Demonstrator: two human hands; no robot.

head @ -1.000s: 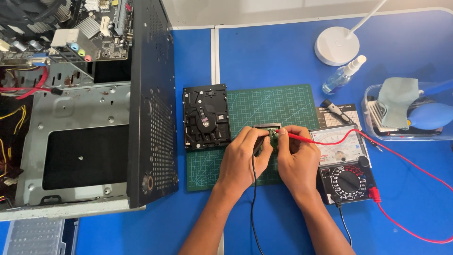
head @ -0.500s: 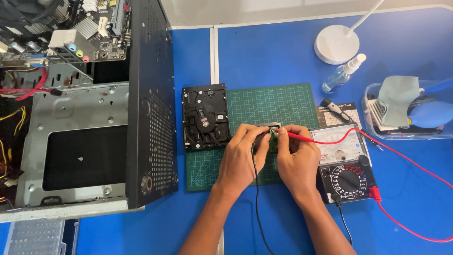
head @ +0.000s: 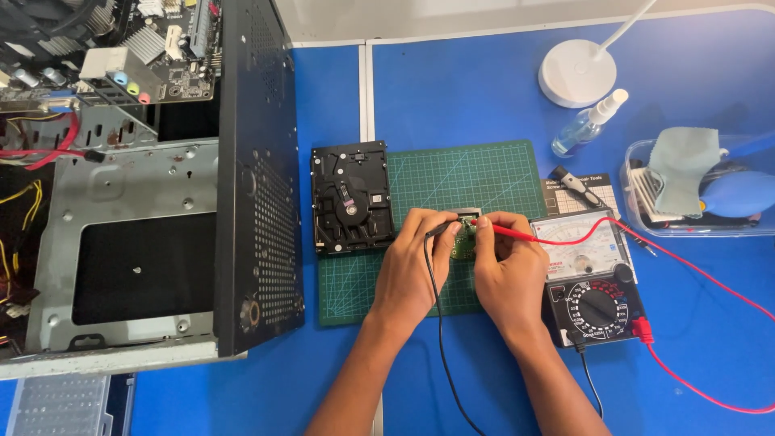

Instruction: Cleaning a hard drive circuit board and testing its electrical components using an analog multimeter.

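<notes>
Right at the middle of the green gridded cutting mat [head: 484, 182], the fingers of both hands are pinched narrow around slim probes. The left hand [head: 412, 270] grips a black-tipped test probe [head: 440, 230], its black lead [head: 440, 339] trailing toward the near edge. The right hand [head: 507, 270] grips a red test probe [head: 517, 234], whose red wire [head: 686, 278] loops right across the blue counter [head: 468, 89]. Both probe tips meet on a small green circuit board [head: 466, 241] lying on the mat between the two hands.

Just right of the right hand sits a black analogue multimeter with a white dial face [head: 593, 295], touching the mat's right edge. Left of the hands, a black hard drive [head: 353, 198] lies flat, partly on the mat. Further left stands an open black and grey computer case [head: 161, 234] with its motherboard [head: 153, 48] at the far end. At the far right are a round white lamp base [head: 577, 73], a small clear spray bottle [head: 585, 129] and a clear plastic tray [head: 638, 161] holding a grey cloth [head: 684, 157] and a blue air blower [head: 739, 194].
</notes>
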